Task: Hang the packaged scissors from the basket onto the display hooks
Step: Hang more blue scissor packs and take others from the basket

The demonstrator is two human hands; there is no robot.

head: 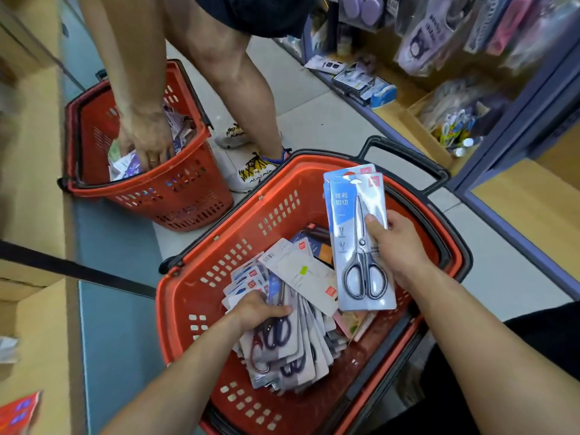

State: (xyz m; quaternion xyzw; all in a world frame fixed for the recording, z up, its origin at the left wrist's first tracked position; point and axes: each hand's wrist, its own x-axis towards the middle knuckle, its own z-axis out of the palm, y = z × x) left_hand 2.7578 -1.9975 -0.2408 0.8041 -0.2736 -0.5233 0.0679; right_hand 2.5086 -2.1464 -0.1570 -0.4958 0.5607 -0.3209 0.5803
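Note:
A red shopping basket (194,296) with a black handle stands on the floor below me. Inside lies a heap of packaged scissors (301,337) on blue and white cards. My right hand (398,246) holds up two stacked scissors packs (354,233) above the basket's right side, thumb on the front of the blister. My left hand (257,312) reaches into the heap and grips a pack with dark-handled scissors (276,337). No display hooks for scissors are plainly visible.
Another person (226,73) stands across the aisle, one hand digging in a second red basket (175,189) of packets. Shelves with hanging goods (445,36) and boxed items line the right. Cardboard boxes (34,215) sit along the left. Tiled floor runs between.

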